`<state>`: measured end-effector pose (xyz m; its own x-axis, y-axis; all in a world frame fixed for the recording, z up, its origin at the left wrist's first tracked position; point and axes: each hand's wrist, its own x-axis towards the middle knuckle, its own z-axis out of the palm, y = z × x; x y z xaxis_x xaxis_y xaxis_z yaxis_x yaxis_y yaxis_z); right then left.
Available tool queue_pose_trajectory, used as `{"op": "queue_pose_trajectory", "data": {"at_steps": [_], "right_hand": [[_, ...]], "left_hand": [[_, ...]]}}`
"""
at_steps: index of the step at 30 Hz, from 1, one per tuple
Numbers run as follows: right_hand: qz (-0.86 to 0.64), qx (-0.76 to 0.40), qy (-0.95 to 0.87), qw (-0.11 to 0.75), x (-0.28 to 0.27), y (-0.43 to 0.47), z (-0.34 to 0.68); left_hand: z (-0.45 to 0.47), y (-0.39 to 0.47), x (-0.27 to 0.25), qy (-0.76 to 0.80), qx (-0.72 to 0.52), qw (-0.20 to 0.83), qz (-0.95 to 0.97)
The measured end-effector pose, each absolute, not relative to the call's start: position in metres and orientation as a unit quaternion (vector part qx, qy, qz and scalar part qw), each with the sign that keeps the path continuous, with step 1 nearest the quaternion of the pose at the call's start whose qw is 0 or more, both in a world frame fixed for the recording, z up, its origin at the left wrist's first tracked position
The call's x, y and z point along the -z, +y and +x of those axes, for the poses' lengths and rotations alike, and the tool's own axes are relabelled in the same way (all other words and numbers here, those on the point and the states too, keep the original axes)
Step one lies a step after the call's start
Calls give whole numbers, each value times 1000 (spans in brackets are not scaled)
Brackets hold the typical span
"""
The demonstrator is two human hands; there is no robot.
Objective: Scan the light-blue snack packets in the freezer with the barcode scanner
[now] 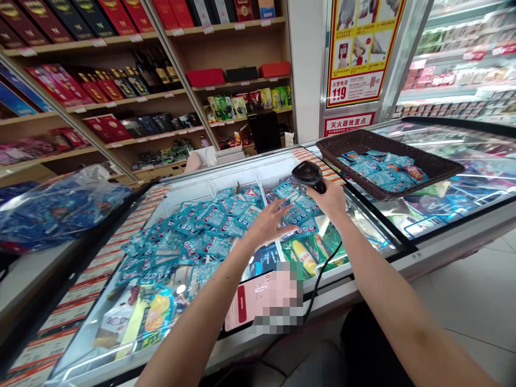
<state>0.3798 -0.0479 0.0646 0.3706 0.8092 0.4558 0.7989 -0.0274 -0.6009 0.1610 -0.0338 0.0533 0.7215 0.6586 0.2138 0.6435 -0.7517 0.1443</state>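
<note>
"Shelves of boxed goods and bottles stand behind, with a fire-safety poster to their right. What is the work surface?"

"It's a glass-topped chest freezer. Teal printed sachets lie across its glass in a loose, overlapping heap, and frozen goods show through underneath."

"And the person's right hand?"

"Closed round the handle of a black barcode scanner, its head raised above the right end of the heap. A black cable hangs in a curve below that wrist."

"Does the left hand grip anything?"

"Nothing that shows. Its fingers are spread wide over the sachets, just beside the ones near the scanner. Whether the fingertips touch them, one cannot tell."

"Any others about?"

"More teal sachets lie inside a dark brown woven basket to the right. Well to the left sits a clear plastic bag filled with blue packaging. Near the freezer's front edge, beside the left forearm, lies a touchscreen device with a pink display, partly pixelated."
</note>
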Motion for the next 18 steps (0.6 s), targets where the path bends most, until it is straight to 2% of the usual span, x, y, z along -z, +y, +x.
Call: {"op": "queue_pose_trajectory", "data": {"at_steps": [8, 18], "right_hand": [[-704, -35, -558, 437, -71, -53, 380], [-677, -41, -593, 434, -65, -55, 368]], "left_hand": [[223, -29, -42, 333, -22, 73, 940], [175, -9, -39, 369, -67, 75, 924]]}}
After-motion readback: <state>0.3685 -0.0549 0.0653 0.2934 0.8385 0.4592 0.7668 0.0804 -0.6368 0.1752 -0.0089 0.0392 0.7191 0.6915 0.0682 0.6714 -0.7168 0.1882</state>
